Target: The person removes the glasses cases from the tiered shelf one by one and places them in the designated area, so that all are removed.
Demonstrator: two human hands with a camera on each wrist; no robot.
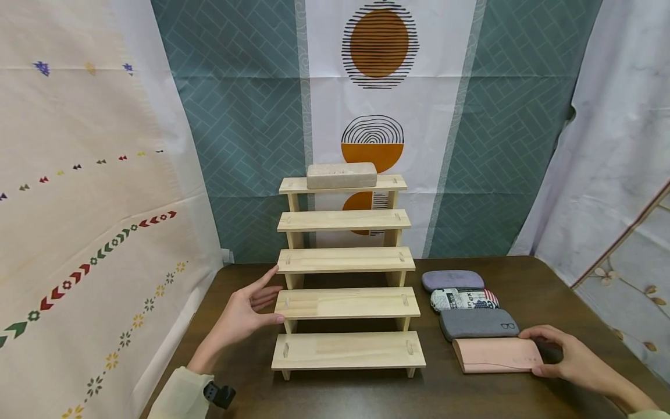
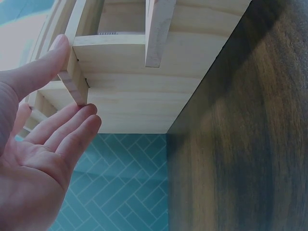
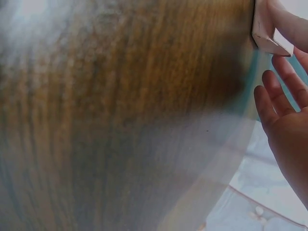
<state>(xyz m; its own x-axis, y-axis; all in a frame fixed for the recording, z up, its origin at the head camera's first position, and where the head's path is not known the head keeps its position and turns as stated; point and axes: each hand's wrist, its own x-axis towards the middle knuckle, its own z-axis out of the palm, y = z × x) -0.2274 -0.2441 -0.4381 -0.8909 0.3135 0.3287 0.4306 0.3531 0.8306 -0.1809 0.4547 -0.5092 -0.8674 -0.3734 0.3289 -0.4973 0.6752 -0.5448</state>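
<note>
A five-step wooden display shelf (image 1: 345,302) stands on the dark table. My left hand (image 1: 243,314) is at its left side, thumb on the front edge of the second step from the bottom and fingers behind. In the left wrist view, thumb and fingers of the left hand (image 2: 43,144) span that board's end. At right, my right hand (image 1: 570,355) grips the right end of a pink glasses case (image 1: 497,355) lying on the table. The right wrist view catches only a corner of the pink case (image 3: 264,36) between thumb and fingers.
Behind the pink case lie a grey glasses case (image 1: 478,323), a patterned case (image 1: 463,299) and a purple case (image 1: 452,280), in a row. A beige case (image 1: 341,176) sits on the top step. Hanging cloths (image 1: 235,145) surround the table (image 1: 445,401) at back and sides.
</note>
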